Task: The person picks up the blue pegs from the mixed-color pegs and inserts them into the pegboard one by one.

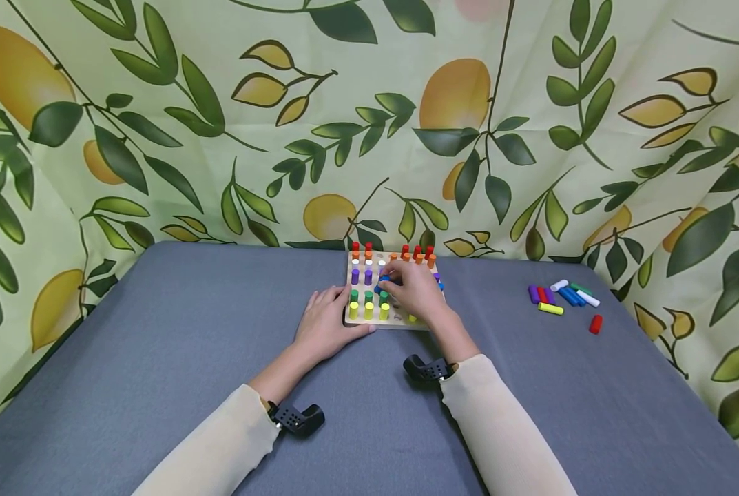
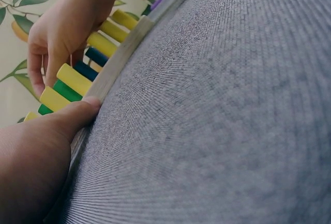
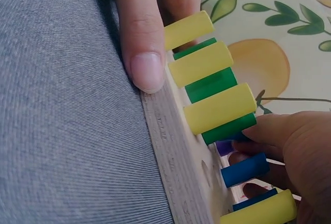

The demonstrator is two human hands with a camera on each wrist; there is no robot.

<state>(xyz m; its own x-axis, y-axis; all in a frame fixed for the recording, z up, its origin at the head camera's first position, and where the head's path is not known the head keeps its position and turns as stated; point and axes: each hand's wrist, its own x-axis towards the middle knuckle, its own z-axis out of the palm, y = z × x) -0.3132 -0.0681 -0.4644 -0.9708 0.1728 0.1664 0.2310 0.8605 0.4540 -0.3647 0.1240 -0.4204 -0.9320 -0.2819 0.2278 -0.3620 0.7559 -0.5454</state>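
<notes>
A wooden pegboard [image 1: 372, 324] stands on the table with rows of coloured pegs upright in it. My left hand [image 1: 327, 320] holds the board's near left corner, thumb pressed on the front edge and fingers along the left side. Over the middle of the board, my right hand [image 1: 420, 291] pinches a blue peg [image 1: 380, 287] between thumb and fingers. Yellow pegs [image 3: 220, 109] line the front row, with green pegs [image 3: 211, 85] behind them. Other blue pegs [image 3: 245, 170] stand close to the right fingers. The right hand hides part of the board.
Loose pegs [image 1: 571, 296] in several colours lie in a group on the table to the right. A single red peg [image 1: 596, 324] lies apart from them. Behind the grey table [image 1: 220, 358] hangs a leaf-patterned cloth [image 1: 344, 138].
</notes>
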